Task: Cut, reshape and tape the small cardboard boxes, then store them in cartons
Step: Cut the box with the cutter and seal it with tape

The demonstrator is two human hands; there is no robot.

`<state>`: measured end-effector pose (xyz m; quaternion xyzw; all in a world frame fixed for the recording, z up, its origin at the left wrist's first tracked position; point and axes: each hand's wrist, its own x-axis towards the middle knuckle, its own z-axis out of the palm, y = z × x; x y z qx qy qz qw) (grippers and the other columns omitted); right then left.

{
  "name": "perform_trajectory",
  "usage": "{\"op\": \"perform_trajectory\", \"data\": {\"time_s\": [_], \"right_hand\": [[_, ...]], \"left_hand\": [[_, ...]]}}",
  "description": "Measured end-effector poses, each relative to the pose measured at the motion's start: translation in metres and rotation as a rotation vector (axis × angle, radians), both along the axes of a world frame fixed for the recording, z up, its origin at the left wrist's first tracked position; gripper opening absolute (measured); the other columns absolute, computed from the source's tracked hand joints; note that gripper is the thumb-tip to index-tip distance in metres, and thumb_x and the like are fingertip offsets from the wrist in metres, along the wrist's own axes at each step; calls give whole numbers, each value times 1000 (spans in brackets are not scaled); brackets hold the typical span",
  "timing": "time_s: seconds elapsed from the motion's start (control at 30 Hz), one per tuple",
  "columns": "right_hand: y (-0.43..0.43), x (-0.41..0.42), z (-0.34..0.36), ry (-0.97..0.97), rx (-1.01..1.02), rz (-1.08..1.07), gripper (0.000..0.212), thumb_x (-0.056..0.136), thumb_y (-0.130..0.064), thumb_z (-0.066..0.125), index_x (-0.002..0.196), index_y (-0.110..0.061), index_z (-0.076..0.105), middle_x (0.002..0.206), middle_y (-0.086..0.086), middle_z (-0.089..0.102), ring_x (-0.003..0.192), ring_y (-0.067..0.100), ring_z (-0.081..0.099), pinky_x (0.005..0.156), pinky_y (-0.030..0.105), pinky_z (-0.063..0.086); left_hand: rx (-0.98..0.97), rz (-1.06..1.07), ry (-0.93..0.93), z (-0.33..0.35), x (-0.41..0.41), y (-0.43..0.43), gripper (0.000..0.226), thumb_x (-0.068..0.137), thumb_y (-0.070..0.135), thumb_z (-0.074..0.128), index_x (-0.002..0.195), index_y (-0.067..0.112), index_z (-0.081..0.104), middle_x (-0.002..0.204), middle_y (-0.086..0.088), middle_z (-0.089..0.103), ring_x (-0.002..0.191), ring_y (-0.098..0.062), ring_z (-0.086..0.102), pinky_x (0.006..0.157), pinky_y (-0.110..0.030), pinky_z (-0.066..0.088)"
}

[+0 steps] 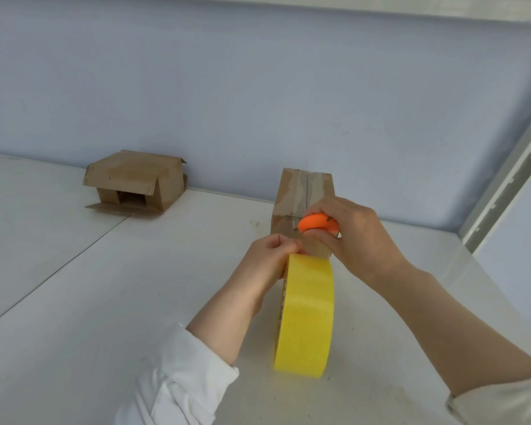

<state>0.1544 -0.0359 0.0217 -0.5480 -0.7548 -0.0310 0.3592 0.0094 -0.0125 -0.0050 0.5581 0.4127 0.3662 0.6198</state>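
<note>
Pinching between thumb and curled fingers, the left hand (pixel 270 262) holds the top of a wide yellow tape roll (pixel 305 314), which stands on edge on the white table (pixel 105 286). The right hand (pixel 356 237) is closed around a small rounded orange plastic cutter (pixel 316 221), its tip set where a strip of tape appears to run from the roll to a small brown cardboard box (pixel 304 191) just behind. This box stands upright with tape already laid along its upper seam. By that evidence its taping is nearly finished, and severing the strip is the step in hand. A second brown cardboard box (pixel 135 179), with its flaps open and one side gaping, lies well apart at the left against the blue wall (pixel 258 87), apparently not yet reshaped or taped. No storage carton is in view, so storing remains to be done.
</note>
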Motion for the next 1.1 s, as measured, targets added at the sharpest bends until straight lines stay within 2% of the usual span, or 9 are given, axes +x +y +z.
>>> {"op": "perform_trajectory", "data": {"time_s": [0.13, 0.2, 0.27, 0.33, 0.5, 0.67, 0.83, 1.03, 1.1], "right_hand": [[1, -5, -5, -163, 52, -30, 16, 76, -7, 74, 90, -11, 66, 88, 6, 63, 79, 27, 59, 63, 40, 50], [1, -5, -4, -156, 28, -42, 17, 76, -7, 74, 92, -10, 67, 90, 6, 60, 78, 24, 57, 65, 33, 49], [0, 0, 0, -87, 27, -39, 18, 76, -8, 74, 93, -11, 68, 88, -1, 54, 72, 10, 51, 67, 13, 41], [-3, 5, 2, -73, 25, -53, 19, 76, -8, 75, 93, -12, 69, 87, -7, 49, 69, 3, 45, 64, 9, 37], [-6, -2, -2, -171, -7, -78, 17, 77, -6, 73, 93, -9, 68, 90, 4, 55, 77, 23, 56, 65, 30, 45], [-10, 10, 5, -98, 26, -96, 17, 77, -8, 74, 92, -11, 69, 88, 0, 53, 73, 17, 52, 65, 28, 45], [-15, 12, -9, -243, -29, -120, 14, 76, -3, 73, 88, -7, 68, 85, 5, 54, 70, 25, 56, 58, 29, 39], [-15, 14, 23, 169, 71, -128, 15, 81, -6, 70, 93, -10, 63, 82, -12, 60, 71, -14, 52, 65, 1, 36], [-4, 8, 22, 191, 54, -129, 15, 82, -6, 68, 94, -11, 60, 84, -13, 61, 71, -11, 54, 64, 0, 35]], "left_hand": [[-15, -7, 2, 0, 0, 1, 9, 89, 15, 55, 81, 11, 56, 75, -2, 57, 64, -11, 49, 53, -13, 41], [-21, -11, 4, 0, 0, 2, 9, 89, 15, 55, 80, 12, 55, 75, -3, 56, 63, -11, 49, 53, -13, 40], [-19, -15, 11, 0, -1, 2, 9, 89, 15, 55, 81, 11, 55, 70, -1, 54, 60, -10, 48, 47, -9, 39], [-12, -15, 10, 0, -2, 2, 9, 89, 15, 56, 81, 11, 55, 68, 0, 52, 59, -9, 47, 45, -8, 38], [-2, -7, 34, -2, -1, 3, 9, 89, 18, 55, 84, 11, 55, 73, -4, 50, 61, -11, 45, 55, -16, 38], [-2, -19, 21, -2, -2, 3, 13, 89, 20, 57, 80, 12, 55, 58, 6, 53, 56, -7, 47, 50, -10, 38], [-3, -12, 16, -1, -3, 2, 12, 88, 17, 57, 78, 12, 55, 58, 7, 50, 55, -7, 45, 42, -7, 36], [-1, -17, 12, 0, -3, 0, 10, 89, 17, 56, 81, 10, 58, 65, 3, 52, 56, -8, 45, 42, -7, 36], [-2, -12, 14, -1, -3, 0, 10, 89, 18, 56, 82, 11, 58, 66, 1, 52, 56, -8, 46, 43, -7, 37]]}}
